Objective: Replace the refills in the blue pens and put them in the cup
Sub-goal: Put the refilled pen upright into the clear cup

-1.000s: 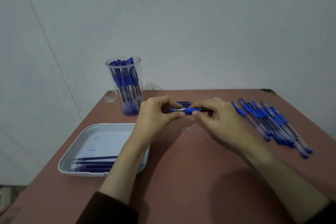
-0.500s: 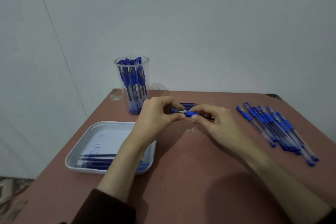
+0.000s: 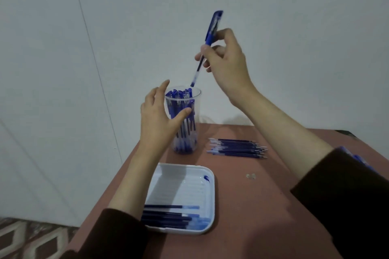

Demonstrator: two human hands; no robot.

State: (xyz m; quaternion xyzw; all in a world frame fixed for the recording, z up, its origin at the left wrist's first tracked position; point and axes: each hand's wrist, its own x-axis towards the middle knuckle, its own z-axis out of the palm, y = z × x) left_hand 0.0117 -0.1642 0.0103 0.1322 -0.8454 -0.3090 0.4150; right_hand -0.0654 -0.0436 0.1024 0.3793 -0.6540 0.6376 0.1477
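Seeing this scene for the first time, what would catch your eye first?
The right hand holds a blue pen high, tilted, its tip just above the clear cup packed with pens at the table's far left. The left hand flanks the cup, thumb across its front. Nearer lies a white tray with dark refills at its near end.

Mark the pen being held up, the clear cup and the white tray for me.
held pen (image 3: 213, 27), head view, on its blue cap.
clear cup (image 3: 197, 111), head view, on its right wall.
white tray (image 3: 181, 183), head view, on its bare floor.
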